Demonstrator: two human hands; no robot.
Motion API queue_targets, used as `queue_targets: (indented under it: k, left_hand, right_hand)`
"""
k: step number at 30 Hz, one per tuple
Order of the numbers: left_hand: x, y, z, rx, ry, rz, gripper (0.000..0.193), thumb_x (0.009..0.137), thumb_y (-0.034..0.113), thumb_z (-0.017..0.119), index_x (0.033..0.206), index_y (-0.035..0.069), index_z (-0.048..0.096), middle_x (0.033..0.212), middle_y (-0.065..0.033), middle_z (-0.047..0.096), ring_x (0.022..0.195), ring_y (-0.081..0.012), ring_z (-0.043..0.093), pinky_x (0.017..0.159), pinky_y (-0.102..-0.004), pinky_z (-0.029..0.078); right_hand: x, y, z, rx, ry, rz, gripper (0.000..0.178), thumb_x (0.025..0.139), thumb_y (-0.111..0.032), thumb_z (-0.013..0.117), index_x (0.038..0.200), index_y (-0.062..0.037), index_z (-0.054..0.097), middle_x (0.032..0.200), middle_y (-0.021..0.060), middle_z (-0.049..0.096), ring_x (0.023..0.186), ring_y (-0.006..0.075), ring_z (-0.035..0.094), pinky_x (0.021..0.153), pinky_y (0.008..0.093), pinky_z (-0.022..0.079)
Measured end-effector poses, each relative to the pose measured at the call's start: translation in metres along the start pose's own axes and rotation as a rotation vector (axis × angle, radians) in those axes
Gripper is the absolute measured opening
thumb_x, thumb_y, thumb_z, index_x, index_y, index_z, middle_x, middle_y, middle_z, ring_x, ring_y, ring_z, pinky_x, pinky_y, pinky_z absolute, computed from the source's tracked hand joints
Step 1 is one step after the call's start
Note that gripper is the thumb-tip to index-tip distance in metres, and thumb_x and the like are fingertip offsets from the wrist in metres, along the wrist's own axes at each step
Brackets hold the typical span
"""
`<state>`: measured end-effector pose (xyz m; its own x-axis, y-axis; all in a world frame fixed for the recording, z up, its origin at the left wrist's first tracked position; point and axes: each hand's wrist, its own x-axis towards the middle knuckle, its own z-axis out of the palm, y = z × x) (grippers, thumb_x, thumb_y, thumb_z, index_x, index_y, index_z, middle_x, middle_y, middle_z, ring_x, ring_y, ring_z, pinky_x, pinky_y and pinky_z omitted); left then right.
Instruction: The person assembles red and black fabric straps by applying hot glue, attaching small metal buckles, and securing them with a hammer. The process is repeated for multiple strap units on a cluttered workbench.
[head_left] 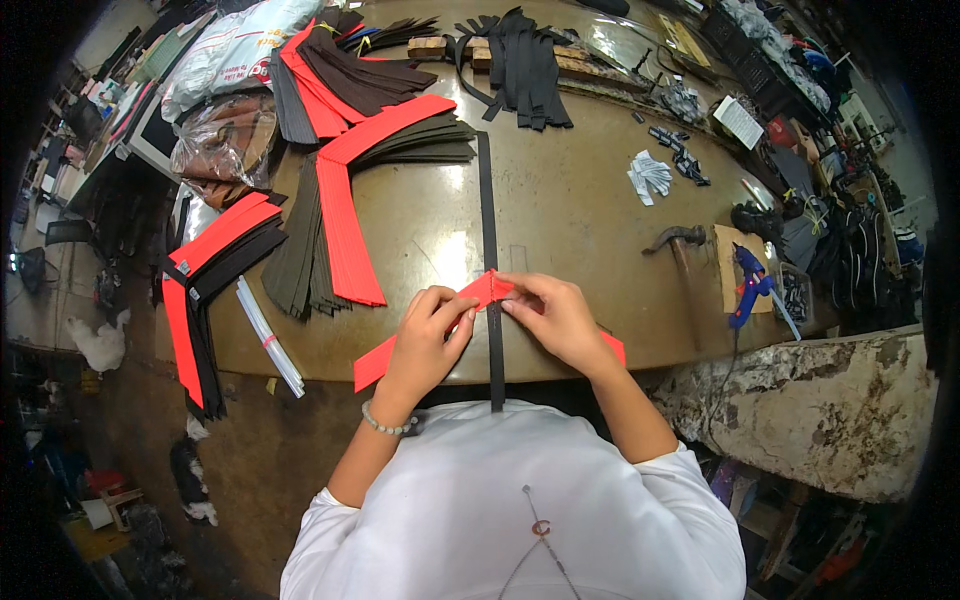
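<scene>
A red angled strip [376, 364] lies across the near edge of the table, its bend at the middle and its two ends sloping toward me. Across that bend runs a long narrow black strap [489, 215], reaching from far up the table down to my white shirt. My left hand [432, 328] pinches the red strip just left of the strap. Closed on the strip to the right of the strap is my right hand [553, 314], thumb and fingertips close to the crossing. My fingers partly cover the strip.
Left are stacks of red and dark angled strips [352, 230], a red-and-black stack [190, 262] and banded translucent sticks [268, 335]. Black straps [530, 80] hang over wood at the back. A hammer [681, 250], blue glue gun [746, 285] and white strips [649, 177] lie right.
</scene>
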<state>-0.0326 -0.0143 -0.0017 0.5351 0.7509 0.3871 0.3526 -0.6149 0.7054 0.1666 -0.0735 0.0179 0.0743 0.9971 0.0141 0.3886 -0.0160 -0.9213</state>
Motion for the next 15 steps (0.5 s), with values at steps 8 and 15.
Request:
queue_targets:
  k: [8, 15]
  left_hand:
    - [-0.022, 0.010, -0.029, -0.030, -0.099, 0.010, 0.021, 0.080, 0.009, 0.075, 0.101, 0.006, 0.073, 0.097, -0.0088, 0.061, 0.091, -0.0254, 0.061, 0.080, -0.0373, 0.050]
    - [-0.027, 0.027, -0.031, 0.132, -0.397, 0.195, 0.072, 0.066, 0.021, 0.084, 0.134, 0.017, 0.059, 0.132, -0.0110, 0.052, 0.125, -0.0324, 0.048, 0.105, -0.0455, 0.043]
  right_hand:
    - [0.010, 0.013, 0.023, -0.177, 0.250, -0.110, 0.030, 0.085, -0.004, 0.072, 0.114, -0.0008, 0.065, 0.094, 0.0118, 0.065, 0.071, 0.0185, 0.060, 0.067, 0.0301, 0.051]
    - [0.019, 0.007, 0.010, -0.201, 0.132, -0.054, 0.037, 0.083, -0.005, 0.072, 0.118, 0.0001, 0.061, 0.100, 0.0159, 0.063, 0.078, 0.0283, 0.064, 0.072, 0.0367, 0.053]
